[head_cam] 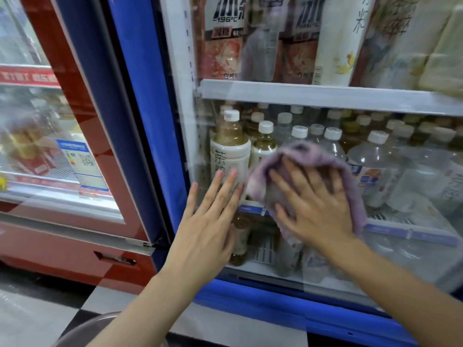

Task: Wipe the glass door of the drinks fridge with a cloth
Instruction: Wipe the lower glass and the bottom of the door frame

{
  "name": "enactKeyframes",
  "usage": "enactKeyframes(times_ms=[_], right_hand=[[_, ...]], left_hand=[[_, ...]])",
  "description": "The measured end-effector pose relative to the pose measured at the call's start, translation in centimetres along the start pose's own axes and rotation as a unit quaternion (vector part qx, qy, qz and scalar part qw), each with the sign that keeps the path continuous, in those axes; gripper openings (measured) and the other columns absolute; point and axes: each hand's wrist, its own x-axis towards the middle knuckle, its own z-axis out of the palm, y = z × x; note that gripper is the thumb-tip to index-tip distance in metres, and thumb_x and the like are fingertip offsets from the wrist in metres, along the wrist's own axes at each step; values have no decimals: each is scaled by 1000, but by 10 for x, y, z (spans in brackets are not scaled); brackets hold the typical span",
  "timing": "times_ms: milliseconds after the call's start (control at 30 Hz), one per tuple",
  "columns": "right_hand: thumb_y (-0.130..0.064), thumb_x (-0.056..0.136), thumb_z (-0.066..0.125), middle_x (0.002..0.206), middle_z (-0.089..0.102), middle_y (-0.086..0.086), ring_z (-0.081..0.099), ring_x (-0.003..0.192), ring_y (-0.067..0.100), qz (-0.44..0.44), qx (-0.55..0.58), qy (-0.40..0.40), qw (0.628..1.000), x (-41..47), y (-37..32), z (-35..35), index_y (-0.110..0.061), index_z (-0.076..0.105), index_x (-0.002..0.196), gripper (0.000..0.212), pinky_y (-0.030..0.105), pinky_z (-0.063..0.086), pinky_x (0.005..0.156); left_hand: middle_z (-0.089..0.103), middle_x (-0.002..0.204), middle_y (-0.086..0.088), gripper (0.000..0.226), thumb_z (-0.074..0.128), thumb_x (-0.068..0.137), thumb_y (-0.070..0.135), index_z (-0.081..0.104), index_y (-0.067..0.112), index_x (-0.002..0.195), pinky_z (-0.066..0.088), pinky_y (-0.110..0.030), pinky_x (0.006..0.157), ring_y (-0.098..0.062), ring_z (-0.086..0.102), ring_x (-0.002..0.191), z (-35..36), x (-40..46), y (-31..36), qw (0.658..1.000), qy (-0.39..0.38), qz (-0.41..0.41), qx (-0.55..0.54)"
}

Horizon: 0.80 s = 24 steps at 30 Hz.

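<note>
Right hand (315,206) flat on purple cloth (295,159), fingers spread, pressing it against glass door (413,246) at centre of frame. Left hand (208,221) just beside, lower centre-left, grip spread, palm toward glass, holding nothing. Behind glass: middle shelf (325,95) above bottles (230,146) with white caps, some brown liquid, some clear. Tall cartons (225,33) at top. Red fridge (75,146) at left.
</note>
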Motion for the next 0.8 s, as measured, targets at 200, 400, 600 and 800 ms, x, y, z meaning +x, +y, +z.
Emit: enactKeyframes(times_ms=[200,400,600,800], right_hand=[[-47,107,32,177,-6,2,-8,163,25,35,-16,32,999,16,-18,2,-26,19,168,66,50,-12,129],[-34,95,59,165,42,-3,36,147,20,-149,-25,-110,982,-68,-54,40,-24,38,161,70,41,-4,131],[-42,96,55,170,32,-2,29,153,20,-105,6,-90,990,-21,-46,22,-28,36,163,71,41,-6,130],[-40,98,47,177,-2,0,-7,163,23,31,32,5,999,57,-62,5,-24,21,168,76,47,-11,129]], left_hand=[[-4,176,-5,74,36,101,30,10,13,167,7,-58,130,-24,-6,163,-9,-11,-30,997,-1,-72,-8],[-8,176,-4,74,43,103,26,10,11,167,7,-58,130,-22,-10,162,-1,-14,-43,997,-5,-82,6],[-3,177,-3,78,51,99,16,14,11,167,13,-55,130,-21,-6,163,-3,-20,-51,997,31,-68,-24],[2,177,-4,83,56,95,11,16,9,167,20,-55,129,-24,-1,163,-10,-29,-70,990,74,-107,-44]])
